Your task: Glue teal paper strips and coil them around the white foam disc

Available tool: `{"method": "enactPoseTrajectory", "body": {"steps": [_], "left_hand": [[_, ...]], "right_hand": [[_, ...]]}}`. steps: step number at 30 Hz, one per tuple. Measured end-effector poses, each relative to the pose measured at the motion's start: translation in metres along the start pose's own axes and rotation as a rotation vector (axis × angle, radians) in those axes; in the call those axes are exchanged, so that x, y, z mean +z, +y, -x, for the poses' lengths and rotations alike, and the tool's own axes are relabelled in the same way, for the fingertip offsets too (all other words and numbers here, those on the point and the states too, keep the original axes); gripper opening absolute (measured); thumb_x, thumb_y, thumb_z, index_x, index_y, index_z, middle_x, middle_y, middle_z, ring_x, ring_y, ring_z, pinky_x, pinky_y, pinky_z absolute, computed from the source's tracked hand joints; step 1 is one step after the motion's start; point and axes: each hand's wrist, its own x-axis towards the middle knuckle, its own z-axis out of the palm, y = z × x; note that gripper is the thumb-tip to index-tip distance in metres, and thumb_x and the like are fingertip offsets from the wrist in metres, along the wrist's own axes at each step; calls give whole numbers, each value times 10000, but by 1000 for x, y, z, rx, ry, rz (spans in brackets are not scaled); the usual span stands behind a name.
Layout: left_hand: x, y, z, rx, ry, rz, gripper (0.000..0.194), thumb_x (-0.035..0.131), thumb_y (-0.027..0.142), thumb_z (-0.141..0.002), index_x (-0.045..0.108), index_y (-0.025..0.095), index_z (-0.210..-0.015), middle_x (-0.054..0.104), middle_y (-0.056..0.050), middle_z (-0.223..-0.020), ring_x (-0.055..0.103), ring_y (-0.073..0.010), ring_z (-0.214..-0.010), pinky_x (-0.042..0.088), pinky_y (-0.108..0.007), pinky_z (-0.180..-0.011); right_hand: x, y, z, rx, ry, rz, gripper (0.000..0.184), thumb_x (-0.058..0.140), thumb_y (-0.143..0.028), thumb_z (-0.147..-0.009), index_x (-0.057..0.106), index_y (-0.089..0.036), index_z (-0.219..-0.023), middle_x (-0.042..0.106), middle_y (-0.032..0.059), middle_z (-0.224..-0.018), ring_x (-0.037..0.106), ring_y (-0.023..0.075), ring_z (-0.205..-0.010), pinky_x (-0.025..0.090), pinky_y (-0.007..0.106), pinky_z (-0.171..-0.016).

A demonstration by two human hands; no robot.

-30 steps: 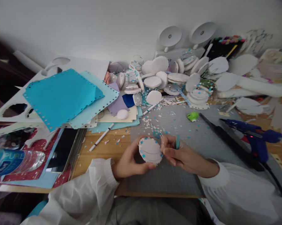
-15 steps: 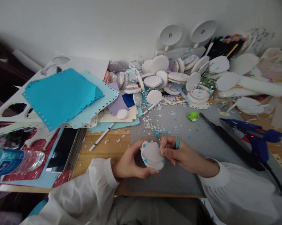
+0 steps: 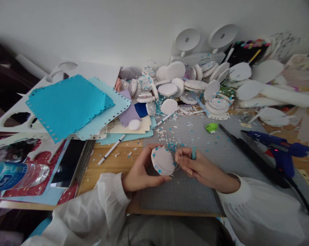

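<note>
Above the grey mat (image 3: 180,198), your left hand (image 3: 140,171) clamps the white disc (image 3: 162,160) while your right hand (image 3: 202,167) pinches a thin strand (image 3: 178,167); too hard a tug could pull blue stars (image 3: 159,172) loose.

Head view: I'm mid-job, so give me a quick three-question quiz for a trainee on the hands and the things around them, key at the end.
1. Multiple choice: what does the left hand hold?
a) a phone
b) a white disc edged with blue stars
c) a blue sheet

2. True or false: the blue glue gun is to the right of the right hand.

3. Fill in: the small green object rests on the ____ mat.

Key: 1. b; 2. true; 3. grey.
</note>
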Motion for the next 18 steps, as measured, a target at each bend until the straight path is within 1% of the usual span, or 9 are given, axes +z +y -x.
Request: {"method": "enactPoseTrajectory", "body": {"steps": [3, 6, 11, 13, 16, 18], "left_hand": [[0, -1, -1, 0, -4, 28, 730, 817, 165, -604, 435, 233, -1221, 518, -50, -1097, 514, -187, -999, 427, -284, -876], [0, -3, -3, 6, -10, 48, 725, 819, 165, -600, 436, 229, -1212, 511, -53, -1105, 511, -193, -1008, 423, -295, -885], [-2, -7, -4, 29, -68, 50, 788, 825, 167, -596, 399, 242, -1255, 473, -88, -1223, 470, -247, -1138, 387, -359, -971], [-3, -7, -5, 33, -93, 66, 826, 832, 156, -586, 384, 257, -1272, 459, -88, -1255, 452, -254, -1174, 365, -376, -1006], [-3, -8, -6, 23, -97, 68, 829, 822, 152, -607, 368, 274, -1290, 451, -85, -1274, 453, -252, -1184, 353, -390, -1024], [-4, -8, -6, 14, -88, 49, 826, 820, 167, -615, 367, 267, -1298, 441, -95, -1287, 448, -266, -1193, 346, -407, -1032]], "right_hand": [[0, -2, 0, 7, 3, -15, 326, 674, -451, -763, 502, -179, -715, 380, -101, -418, 214, 21, -354, 138, 191, -360], [0, -4, 1, 9, -9, -29, 327, 683, -444, -755, 501, -177, -708, 386, -104, -421, 201, 14, -347, 138, 188, -360], [-5, -5, 0, 42, -6, 3, 340, 685, -458, -749, 511, -168, -720, 397, -100, -436, 203, 8, -342, 110, 192, -358], [-7, -6, -1, 45, 1, 14, 360, 688, -469, -742, 498, -166, -702, 395, -99, -438, 204, 6, -342, 102, 195, -361], [-9, -6, -2, 46, 18, 7, 389, 691, -474, -736, 458, -172, -663, 385, -102, -425, 201, 6, -342, 105, 198, -370], [-10, -7, -3, 52, 18, -4, 386, 687, -462, -746, 445, -174, -656, 382, -104, -419, 201, 7, -341, 110, 198, -373]]}}
